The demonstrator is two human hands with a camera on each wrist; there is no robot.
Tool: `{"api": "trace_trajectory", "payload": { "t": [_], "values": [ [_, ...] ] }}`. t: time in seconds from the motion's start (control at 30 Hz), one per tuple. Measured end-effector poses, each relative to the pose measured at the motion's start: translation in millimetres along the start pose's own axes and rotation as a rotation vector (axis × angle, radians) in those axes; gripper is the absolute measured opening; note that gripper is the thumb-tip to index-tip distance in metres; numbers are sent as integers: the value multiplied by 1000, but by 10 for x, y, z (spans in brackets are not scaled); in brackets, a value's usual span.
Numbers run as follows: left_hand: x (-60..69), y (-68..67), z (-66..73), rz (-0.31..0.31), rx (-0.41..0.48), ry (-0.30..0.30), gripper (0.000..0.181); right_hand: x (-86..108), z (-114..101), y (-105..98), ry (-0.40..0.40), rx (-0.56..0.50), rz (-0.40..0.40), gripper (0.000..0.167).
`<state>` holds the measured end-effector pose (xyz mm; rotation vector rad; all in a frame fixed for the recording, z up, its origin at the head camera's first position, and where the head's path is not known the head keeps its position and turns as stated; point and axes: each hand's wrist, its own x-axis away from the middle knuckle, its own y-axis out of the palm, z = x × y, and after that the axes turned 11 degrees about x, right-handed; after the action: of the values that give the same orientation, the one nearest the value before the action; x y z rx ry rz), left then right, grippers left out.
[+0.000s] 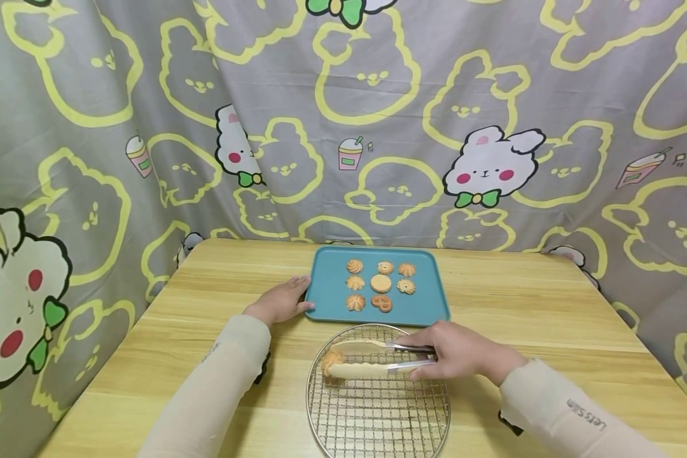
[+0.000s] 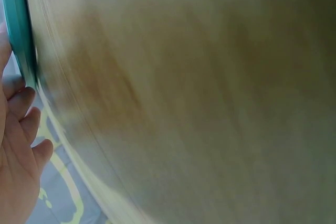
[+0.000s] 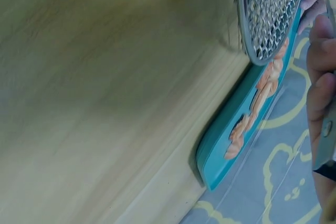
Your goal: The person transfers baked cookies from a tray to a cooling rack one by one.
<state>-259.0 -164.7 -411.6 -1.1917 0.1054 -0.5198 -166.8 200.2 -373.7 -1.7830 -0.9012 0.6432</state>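
Tongs (image 1: 403,366) are being grasped by the right hand (image 1: 460,350), presumably for cleanliness; a cookie (image 1: 333,363) is being pinched over the rack (image 1: 372,413), toward the desk's (image 1: 549,318) near edge. The tray (image 1: 326,280) is apparently being steadied by the left hand's (image 1: 280,301) relaxed fingers.

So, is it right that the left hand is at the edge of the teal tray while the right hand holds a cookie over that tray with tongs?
Not quite: the head view shows the cookie over the round wire rack, not over the teal tray. The left hand is at the tray's edge and the right hand holds the cookie with tongs, as you say.
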Motion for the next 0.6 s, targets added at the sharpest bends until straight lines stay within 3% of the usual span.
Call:
{"api": "trace_trajectory", "payload": {
  "t": [0.6],
  "values": [
    [-7,4,-6,4,-2,6,73,-42,-82,88,-53,27,-34,58]
  ]
}}
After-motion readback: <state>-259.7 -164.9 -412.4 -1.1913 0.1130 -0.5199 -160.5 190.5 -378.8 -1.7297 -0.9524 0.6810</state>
